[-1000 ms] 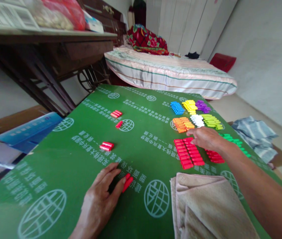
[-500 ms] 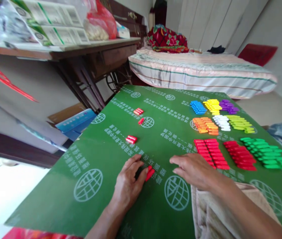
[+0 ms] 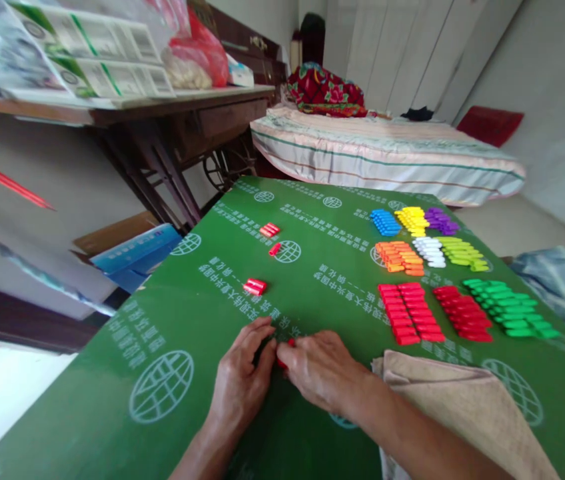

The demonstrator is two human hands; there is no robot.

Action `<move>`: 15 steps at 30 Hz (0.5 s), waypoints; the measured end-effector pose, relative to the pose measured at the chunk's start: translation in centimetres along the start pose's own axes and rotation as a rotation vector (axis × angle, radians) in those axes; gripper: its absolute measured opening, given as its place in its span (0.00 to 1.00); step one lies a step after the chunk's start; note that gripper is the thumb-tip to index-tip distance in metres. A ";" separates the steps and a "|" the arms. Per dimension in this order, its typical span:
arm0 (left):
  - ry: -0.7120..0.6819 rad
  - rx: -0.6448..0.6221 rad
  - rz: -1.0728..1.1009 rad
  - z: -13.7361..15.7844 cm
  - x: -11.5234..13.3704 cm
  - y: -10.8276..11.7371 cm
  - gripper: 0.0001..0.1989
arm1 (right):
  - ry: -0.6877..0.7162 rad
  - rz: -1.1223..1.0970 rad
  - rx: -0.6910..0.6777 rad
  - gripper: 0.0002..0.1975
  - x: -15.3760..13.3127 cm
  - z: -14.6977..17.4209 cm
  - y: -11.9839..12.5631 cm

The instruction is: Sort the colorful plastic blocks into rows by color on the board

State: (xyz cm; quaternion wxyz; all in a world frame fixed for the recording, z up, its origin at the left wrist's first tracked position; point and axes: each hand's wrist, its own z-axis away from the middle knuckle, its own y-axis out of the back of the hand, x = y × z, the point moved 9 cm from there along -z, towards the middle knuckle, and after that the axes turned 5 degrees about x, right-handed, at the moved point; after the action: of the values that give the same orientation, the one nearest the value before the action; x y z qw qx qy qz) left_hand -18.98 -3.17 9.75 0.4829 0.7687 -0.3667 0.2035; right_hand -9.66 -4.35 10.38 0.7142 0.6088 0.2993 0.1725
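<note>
My right hand [image 3: 321,367] is closed over small red plastic tubes [image 3: 282,360], shaped like pen caps, which are mostly hidden under its fingers. My left hand [image 3: 243,365] rests on the green table [image 3: 87,400] just beside them, its thumb tip next to the tubes and its curved fingers apart from the thumb. Beyond the hands lie a small red group [image 3: 255,287], a single red tube [image 3: 274,249] and another short red row [image 3: 269,230]. A double block of red tubes [image 3: 410,313] sits to the right.
Dark red [image 3: 462,313], green [image 3: 510,307], orange [image 3: 399,257], white [image 3: 429,251], lime [image 3: 463,253], blue [image 3: 385,222], yellow [image 3: 412,221] and purple [image 3: 441,221] groups lie at right. A beige cloth [image 3: 462,407] is under my right forearm. A bed [image 3: 387,157] stands beyond the table.
My right hand has moved left, from above the table onto the red tubes beside my left hand. My left hand stays by them. The view has shifted slightly.
</note>
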 end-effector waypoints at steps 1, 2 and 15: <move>-0.006 0.002 0.000 0.0 -0.1 0.0 0.11 | 0.027 0.003 -0.018 0.12 0.1 0.3 0.0; -0.011 0.003 -0.001 0.0 -0.2 0.0 0.11 | 0.048 0.003 -0.037 0.13 0.4 0.6 0.1; -0.032 -0.011 -0.044 -0.2 -0.4 -0.5 0.12 | -0.108 -0.030 -0.062 0.11 3.8 3.6 1.4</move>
State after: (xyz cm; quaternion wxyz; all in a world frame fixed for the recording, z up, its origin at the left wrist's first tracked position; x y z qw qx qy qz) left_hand -18.87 -2.72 9.33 0.4856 0.7772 -0.3583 0.1785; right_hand -4.33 -4.49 11.17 0.7502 0.5903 0.2641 0.1378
